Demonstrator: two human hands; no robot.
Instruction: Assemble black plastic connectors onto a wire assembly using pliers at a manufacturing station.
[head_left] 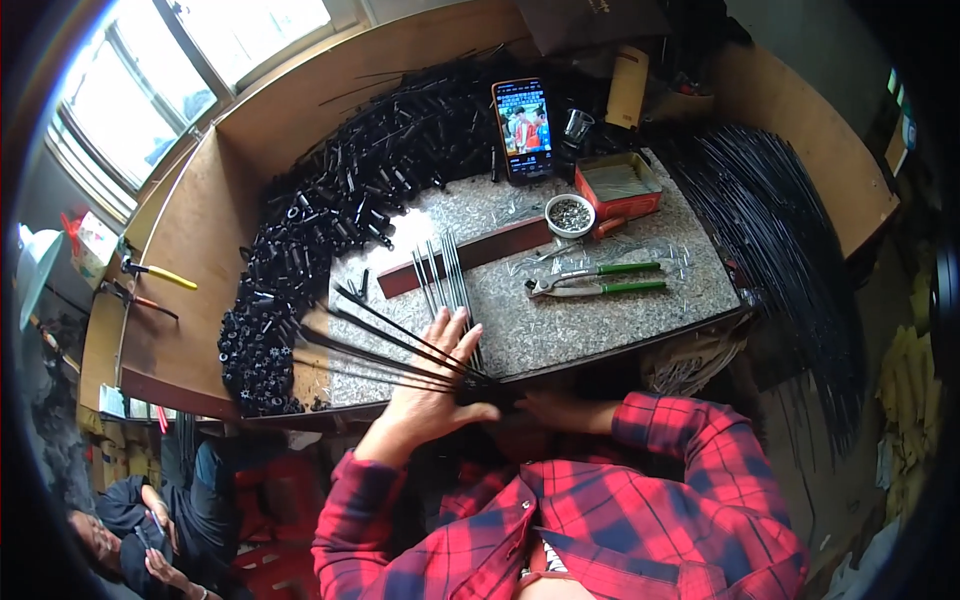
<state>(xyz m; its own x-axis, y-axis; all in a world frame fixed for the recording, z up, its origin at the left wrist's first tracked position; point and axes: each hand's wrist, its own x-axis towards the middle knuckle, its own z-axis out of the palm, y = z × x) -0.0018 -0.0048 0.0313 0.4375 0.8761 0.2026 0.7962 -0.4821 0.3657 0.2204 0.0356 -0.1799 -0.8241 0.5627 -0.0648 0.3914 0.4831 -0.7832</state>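
Note:
My left hand is at the stone slab's near edge, fingers stretched out and thumb apart. Several thin black rods with thicker tips fan out to the left across the back of this hand. Just beyond its fingertips, several thin silvery rods lie across a dark reddish-brown bar. My right hand is low at the table's front edge, to the right of where the black rods converge. Its fingers are in shadow and partly hidden, so what they hold does not show.
Green-handled pincers, a white bowl of small metal parts and a red tin sit on the slab. Behind them stands a lit phone. Black tubular parts heap leftward; black rods pile rightward. Another person sits lower left.

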